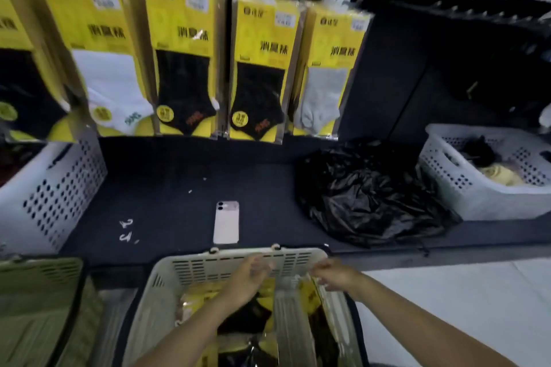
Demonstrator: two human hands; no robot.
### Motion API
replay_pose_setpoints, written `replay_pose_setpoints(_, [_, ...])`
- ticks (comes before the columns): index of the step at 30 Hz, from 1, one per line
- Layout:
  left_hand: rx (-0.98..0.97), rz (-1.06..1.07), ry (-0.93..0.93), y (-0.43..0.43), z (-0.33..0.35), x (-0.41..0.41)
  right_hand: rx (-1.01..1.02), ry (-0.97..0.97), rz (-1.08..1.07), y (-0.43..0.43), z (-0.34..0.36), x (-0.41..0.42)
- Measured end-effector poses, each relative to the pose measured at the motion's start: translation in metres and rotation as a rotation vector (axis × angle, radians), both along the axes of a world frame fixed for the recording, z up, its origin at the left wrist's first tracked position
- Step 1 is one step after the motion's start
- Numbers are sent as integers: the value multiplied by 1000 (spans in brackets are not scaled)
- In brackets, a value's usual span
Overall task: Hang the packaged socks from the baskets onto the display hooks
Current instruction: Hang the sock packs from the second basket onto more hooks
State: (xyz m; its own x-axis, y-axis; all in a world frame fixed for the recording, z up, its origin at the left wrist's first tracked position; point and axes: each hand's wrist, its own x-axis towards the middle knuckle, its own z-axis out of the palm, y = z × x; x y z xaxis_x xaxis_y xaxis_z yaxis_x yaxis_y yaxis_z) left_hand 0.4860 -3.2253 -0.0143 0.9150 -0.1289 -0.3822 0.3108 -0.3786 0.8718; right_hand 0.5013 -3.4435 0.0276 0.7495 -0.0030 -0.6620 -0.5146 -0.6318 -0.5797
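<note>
Right hand (334, 275) low over the right side of the cream basket (238, 259), fingers curled down onto the top edge of an upright sock pack (317, 316); reads as a pinch on the header, probably the easiest place to lift a slippery sleeve, fingertips softened by blur. Left hand (250, 277) just beside it, palm turned inward, fingers loosely bent toward the same pack top; cannot tell whether gripping anything or only steadying. Both forearms reaching in from the near edge, hands close together but not clearly touching. More loose packs (208, 301) in the basket beneath, yellow card and dark socks, lying flat and jumbled; likely the stock waiting to go up. Basket parked tight against the front of the dark shelf (167, 182), directly below the display, presumably for a short reach upward. Up on the wall, a row of hanging packs (259, 68), yellow headers level, side by side; blank dark panel to the right of the last grey one, seemingly the next free spot. On the shelf: a pale phone (226, 222) face down, set out of the way; a few small white clips (126, 229); a crumpled black plastic bag (366, 194). White perforated crates at the left (59, 188) and right (465, 188) ends, the right one with dark and yellowish items inside. Green basket (38, 307) at lower left.
</note>
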Motion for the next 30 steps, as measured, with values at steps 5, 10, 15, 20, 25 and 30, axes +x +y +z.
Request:
replay_pose_setpoints(5, [110,19,190,32,-84,-59,-250,113,131,1,-74,-34])
replay_pose_setpoints(10, [91,129,296,41,-113,-76,-238,-33,-50,15,-103,-48])
replay_pose_setpoints(15, [67,155,311,39,-118,-76,-311,153,15,17,-124,-55])
replay_pose_setpoints(20, [28,164,346,37,-117,-74,-299,160,58,4,-123,-50])
replay_pose_setpoints(25, [-80,289,422,35,-111,-69,-236,167,127,0,-105,-40])
replay_pose_setpoints(30, [-197,331,482,38,-102,-67,-142,229,186,9,-89,-35])
